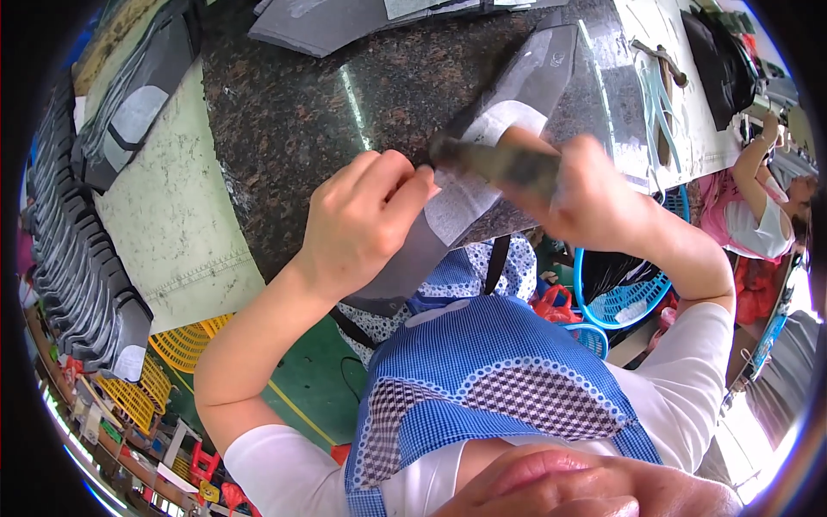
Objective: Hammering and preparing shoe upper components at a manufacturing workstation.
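A long dark grey sheet piece (538, 69) with lighter grey patches lies slantwise across the dark stone slab and hangs over its near edge towards my apron. My left hand (366, 215) is closed at the left edge of this piece, with thumb and forefinger pinched together there. What lies between those fingertips is mostly hidden. My right hand (603, 194) grips a brownish, hammer-like tool (512, 165), blurred by motion. Its dark end is over the edge of the piece, close to my left fingertips; I cannot tell whether it touches.
More grey pieces (319, 21) lie at the slab's far edge. A hammer (663, 77) and pale straps rest at the right. A long row of grey pieces (77, 250) stands at the left. Blue baskets (616, 310) sit below at the right; another person (758, 207) works beyond.
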